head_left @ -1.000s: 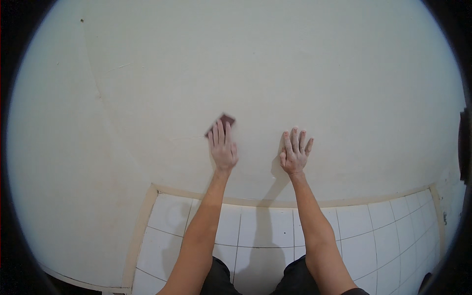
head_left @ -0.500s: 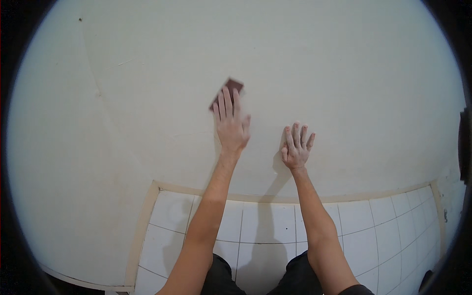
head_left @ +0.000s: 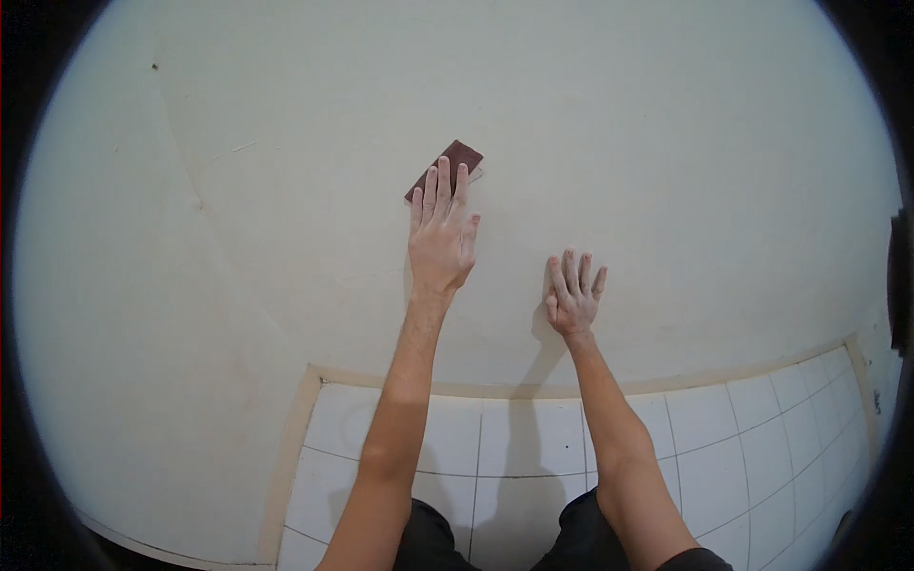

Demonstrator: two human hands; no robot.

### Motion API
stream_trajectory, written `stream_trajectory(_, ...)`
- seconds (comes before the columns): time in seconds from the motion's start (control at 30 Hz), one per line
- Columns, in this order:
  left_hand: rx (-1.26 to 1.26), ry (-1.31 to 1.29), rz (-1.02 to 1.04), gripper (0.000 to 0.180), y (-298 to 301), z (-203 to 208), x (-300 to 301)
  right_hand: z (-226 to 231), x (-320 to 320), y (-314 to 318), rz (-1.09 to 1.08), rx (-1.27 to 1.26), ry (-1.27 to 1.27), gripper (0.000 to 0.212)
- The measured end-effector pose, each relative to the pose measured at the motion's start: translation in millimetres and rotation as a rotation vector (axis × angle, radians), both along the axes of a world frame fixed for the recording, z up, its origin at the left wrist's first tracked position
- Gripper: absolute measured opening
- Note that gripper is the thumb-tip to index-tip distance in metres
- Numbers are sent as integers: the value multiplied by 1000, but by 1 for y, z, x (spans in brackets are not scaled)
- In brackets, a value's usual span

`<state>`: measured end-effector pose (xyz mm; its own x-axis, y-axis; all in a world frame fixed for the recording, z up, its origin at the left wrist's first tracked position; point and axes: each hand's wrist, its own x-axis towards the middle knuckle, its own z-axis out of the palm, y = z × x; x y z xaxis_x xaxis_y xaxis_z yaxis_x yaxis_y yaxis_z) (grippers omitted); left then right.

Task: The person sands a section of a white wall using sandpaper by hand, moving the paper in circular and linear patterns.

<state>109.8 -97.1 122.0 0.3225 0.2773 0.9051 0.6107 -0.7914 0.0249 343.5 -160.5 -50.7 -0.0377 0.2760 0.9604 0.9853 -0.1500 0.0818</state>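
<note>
A folded piece of dark reddish-brown sandpaper lies against the cream wall. Over it, my left hand keeps its fingers stretched and presses the piece flat, thumb out to the right side. A pale edge of the sheet shows beside the fingers. Lower and to the right, my right hand rests on the wall with its fingers spread, holding nothing. Whitish dust coats the fingers of the right hand.
White floor tiles meet the wall along a beige skirting strip. A wall corner runs down on the left, with a small dark hole high up. A dark object stands at the right rim.
My left hand has slid the sandpaper a little higher on the wall. The right hand keeps its place against the wall, while the whole view has shifted slightly.
</note>
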Motion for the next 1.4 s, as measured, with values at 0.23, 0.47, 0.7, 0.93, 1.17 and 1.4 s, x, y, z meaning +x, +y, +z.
stream_trajectory(0.23, -95, 111, 5, 76, 25, -194, -37, 4, -7, 6, 1, -76, 23, 57)
stream_trajectory(0.47, 37, 181, -51, 71, 7, -22, -8, 20, -1, -3, -43, -33, -17, 57)
stream_trajectory(0.7, 54, -28, 5, 77, 21, -103, -15, 20, -12, -3, 16, -1, -23, 56)
stream_trajectory(0.93, -8, 266, 2, 68, 36, -203, -37, 18, -7, -1, 2, 0, -34, 57)
stream_trajectory(1.17, 21, -95, -29, 73, -7, -11, 0, 16, -9, -6, 41, 2, -24, 59)
stream_trajectory(1.4, 7, 57, 36, 75, 32, -194, -26, 23, -16, 0, 34, -26, -62, 56)
